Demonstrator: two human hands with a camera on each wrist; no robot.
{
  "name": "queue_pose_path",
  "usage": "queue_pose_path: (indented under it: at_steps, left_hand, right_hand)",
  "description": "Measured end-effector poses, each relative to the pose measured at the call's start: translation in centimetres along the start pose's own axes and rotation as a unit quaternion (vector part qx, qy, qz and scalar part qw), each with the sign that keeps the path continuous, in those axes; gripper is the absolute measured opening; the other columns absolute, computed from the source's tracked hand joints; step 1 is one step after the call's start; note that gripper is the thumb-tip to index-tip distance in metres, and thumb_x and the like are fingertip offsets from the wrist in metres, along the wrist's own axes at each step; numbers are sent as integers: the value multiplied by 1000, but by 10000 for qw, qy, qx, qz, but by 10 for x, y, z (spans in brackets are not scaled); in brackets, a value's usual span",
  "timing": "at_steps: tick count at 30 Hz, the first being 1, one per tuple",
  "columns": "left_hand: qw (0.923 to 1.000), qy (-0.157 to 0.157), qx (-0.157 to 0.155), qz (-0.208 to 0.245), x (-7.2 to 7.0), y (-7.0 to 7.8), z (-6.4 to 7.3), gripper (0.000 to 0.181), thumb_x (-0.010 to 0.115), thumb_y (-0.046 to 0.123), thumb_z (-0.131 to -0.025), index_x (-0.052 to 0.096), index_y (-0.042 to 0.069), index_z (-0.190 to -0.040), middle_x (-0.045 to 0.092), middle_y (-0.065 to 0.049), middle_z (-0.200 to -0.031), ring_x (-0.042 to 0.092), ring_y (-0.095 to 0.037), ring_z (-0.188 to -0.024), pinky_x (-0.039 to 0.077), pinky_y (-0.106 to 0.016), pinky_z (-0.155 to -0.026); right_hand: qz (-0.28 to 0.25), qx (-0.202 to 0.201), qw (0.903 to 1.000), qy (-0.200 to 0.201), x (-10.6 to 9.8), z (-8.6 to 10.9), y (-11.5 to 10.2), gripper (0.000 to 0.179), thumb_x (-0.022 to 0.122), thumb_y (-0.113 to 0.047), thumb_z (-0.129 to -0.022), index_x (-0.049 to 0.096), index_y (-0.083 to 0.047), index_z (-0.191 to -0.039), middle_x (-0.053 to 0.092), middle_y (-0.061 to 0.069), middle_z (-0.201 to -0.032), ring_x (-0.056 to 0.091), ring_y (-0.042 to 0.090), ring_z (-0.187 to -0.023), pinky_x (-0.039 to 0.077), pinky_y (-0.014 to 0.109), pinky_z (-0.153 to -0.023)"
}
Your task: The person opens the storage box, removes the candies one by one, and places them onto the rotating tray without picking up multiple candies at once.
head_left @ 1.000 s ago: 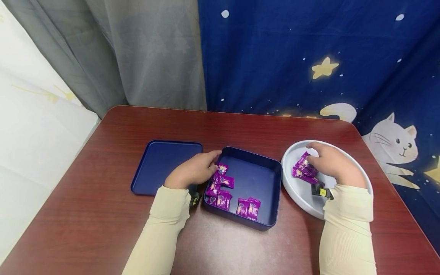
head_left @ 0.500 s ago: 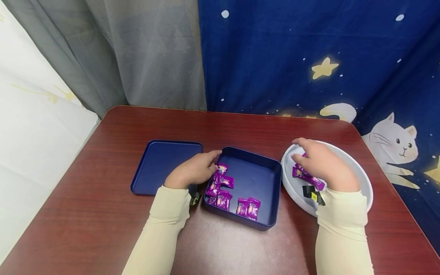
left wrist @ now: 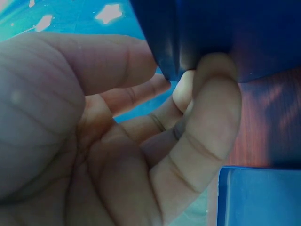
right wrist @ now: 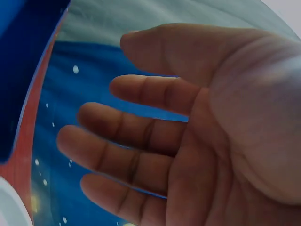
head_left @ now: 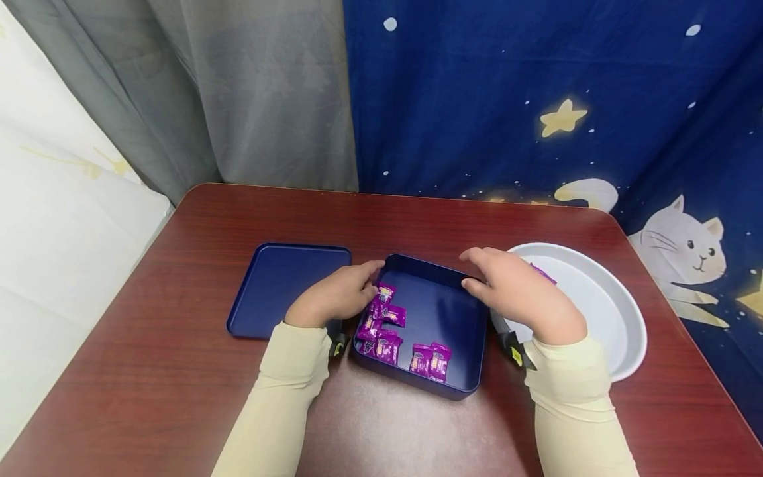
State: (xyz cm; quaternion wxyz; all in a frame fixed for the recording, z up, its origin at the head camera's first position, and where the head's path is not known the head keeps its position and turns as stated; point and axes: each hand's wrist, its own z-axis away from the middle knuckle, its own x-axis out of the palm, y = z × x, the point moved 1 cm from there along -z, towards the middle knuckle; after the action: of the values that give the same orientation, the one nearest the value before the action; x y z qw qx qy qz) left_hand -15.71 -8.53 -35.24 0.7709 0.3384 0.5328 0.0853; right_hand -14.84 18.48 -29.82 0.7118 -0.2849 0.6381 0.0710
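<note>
The fingers (right wrist: 115, 157) of your right hand (head_left: 521, 291) are spread loosely and visibly grasp nothing. Over the past second this hand travels leftward from above the white dish (head_left: 593, 318) to the far right corner of the blue box (head_left: 444, 305), apparently without contact. The purple packets (head_left: 440, 362) inside the box lie as before, along its left and near sides; the work, one judges, turns toward the box without adding to its contents. The bent fingers and thumb of your left hand (head_left: 334, 291) hold the box at its far left corner, unmoved.

Further out, your right hand and sleeve mask part of the dish: only a sliver of purple wrapper (head_left: 544, 273) shows there, so you cannot tell how many remain. Your left hand and sleeve cover a corner of the shallow tray (head_left: 286, 285) on the worktop (head_left: 149, 338). Overlapping wrappers in the box also resist an exact count.
</note>
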Motion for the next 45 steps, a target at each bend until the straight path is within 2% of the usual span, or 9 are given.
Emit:
queue_pose_path:
  at_steps: [8, 14, 18, 23, 33, 45]
  left_hand:
    - [10000, 14, -7, -49, 0, -1, 0, 52, 52, 11, -102, 39, 6, -152, 58, -13, -127, 55, -24, -101, 44, -39, -87]
    - [10000, 13, -39, -31, 0, -1, 0, 52, 52, 13, -102, 39, 6, -152, 58, -14, -131, 54, -24, -104, 45, -41, -93]
    - [10000, 4, -17, -19, -1, 0, 0, 52, 52, 13, -102, 39, 6, -152, 57, -14, -133, 55, -24, -105, 45, -43, -98]
    - [10000, -14, 23, -25, -1, 0, 0, 52, 52, 13, -102, 39, 5, -152, 58, -14, -132, 55, -24, -103, 45, -43, -98]
    - [10000, -19, 52, -50, -1, -1, -1, 51, 50, 11, -102, 39, 5, -151, 58, -15, -134, 56, -23, -100, 46, -42, -93]
    - [10000, -79, 5, -14, -1, -1, -2, 52, 50, 11, -102, 38, 6, -152, 60, -12, -127, 56, -22, -97, 44, -39, -86]
  right_hand:
    - [75, -589, 9982, -80, 21, -16, -15, 36, 69, -14, -92, 62, 1, -124, 66, 15, -111, 62, 30, -101, 48, 47, -93]
    - [300, -738, 9956, -486, 34, -24, -32, 38, 70, -19, -93, 62, -2, -126, 65, 14, -117, 63, 29, -105, 48, 45, -95]
    - [423, -784, 9936, -695, 41, -27, -41, 38, 70, -20, -93, 63, -3, -126, 66, 12, -114, 64, 26, -104, 49, 42, -95]
    - [546, -821, 9920, -789, 49, -30, -48, 35, 71, -21, -92, 64, -5, -123, 64, 7, -104, 64, 23, -97, 51, 40, -90]
    - [505, -1309, 9867, -822, 70, -39, -53, 24, 72, -15, -91, 66, -6, -112, 59, 2, -93, 57, 17, -83, 51, 36, -82]
    - [270, -1720, 9799, -974, 85, -47, -49, 29, 72, -14, -91, 65, -6, -118, 62, 3, -96, 61, 17, -90, 51, 36, -87]
